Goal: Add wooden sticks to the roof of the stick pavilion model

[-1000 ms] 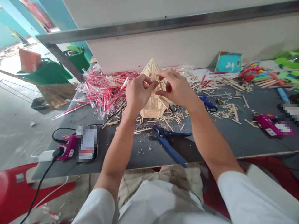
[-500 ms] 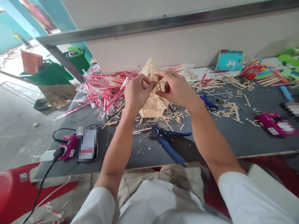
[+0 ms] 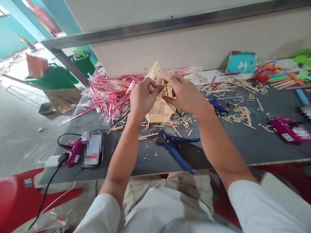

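Note:
A pointed model of thin wooden sticks (image 3: 158,115) stands upright on the dark table, with a cone-shaped top and a slatted lower tier. My left hand (image 3: 143,96) is at its left side, thumb and forefinger pinched together in front of the upper part. Whatever lies in that pinch is too small to make out. My right hand (image 3: 184,94) reaches round the model's right side. Its thumb and forefinger are apart, close to the sticks; whether they touch them is unclear. Both hands hide the middle of the model.
A blue-handled cutter (image 3: 178,153) lies near the front edge. Red-and-clear plastic wrappers (image 3: 107,94) are heaped at left. A phone (image 3: 93,150) sits beside a magenta power socket (image 3: 74,152). A blue glue gun (image 3: 218,106) and loose stick pieces (image 3: 239,115) lie at right.
The view has shifted slightly, so the surroundings appear a little further right. Both hands keep nearly the same pose at the model.

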The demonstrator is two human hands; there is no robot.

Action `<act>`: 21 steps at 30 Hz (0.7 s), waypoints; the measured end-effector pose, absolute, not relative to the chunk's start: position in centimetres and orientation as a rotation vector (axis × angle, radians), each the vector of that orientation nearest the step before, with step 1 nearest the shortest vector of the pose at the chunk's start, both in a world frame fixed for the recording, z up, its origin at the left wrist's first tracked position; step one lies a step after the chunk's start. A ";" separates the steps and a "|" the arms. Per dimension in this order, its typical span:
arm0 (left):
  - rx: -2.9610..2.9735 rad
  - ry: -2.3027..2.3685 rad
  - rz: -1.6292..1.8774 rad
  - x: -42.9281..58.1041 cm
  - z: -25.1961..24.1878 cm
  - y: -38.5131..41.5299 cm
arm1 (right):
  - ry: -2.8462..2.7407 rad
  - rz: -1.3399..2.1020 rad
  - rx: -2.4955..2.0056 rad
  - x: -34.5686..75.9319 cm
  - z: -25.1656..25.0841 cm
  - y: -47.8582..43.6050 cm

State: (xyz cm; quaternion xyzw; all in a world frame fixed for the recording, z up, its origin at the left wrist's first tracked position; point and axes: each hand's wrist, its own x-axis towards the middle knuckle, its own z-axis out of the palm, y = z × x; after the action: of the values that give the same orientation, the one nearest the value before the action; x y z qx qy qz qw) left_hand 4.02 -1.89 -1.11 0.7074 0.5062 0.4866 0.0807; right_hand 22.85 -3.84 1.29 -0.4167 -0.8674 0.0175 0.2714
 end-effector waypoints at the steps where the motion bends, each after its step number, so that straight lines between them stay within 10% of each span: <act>1: 2.111 1.522 1.453 4.0 -1.1 -1.9 | -2.332 0.056 -1.114 22.9 1.2 -3.7; 21: 2.084 1.548 1.429 4.1 -1.0 -1.9 | -2.288 0.146 -1.070 23.4 0.1 -2.6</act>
State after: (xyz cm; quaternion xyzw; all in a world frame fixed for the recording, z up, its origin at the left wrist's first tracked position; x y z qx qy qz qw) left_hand 4.12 -1.93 -1.03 0.7004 0.5202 0.4805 0.0891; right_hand 23.37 -2.60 0.06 -0.4034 -0.8623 0.0549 0.3012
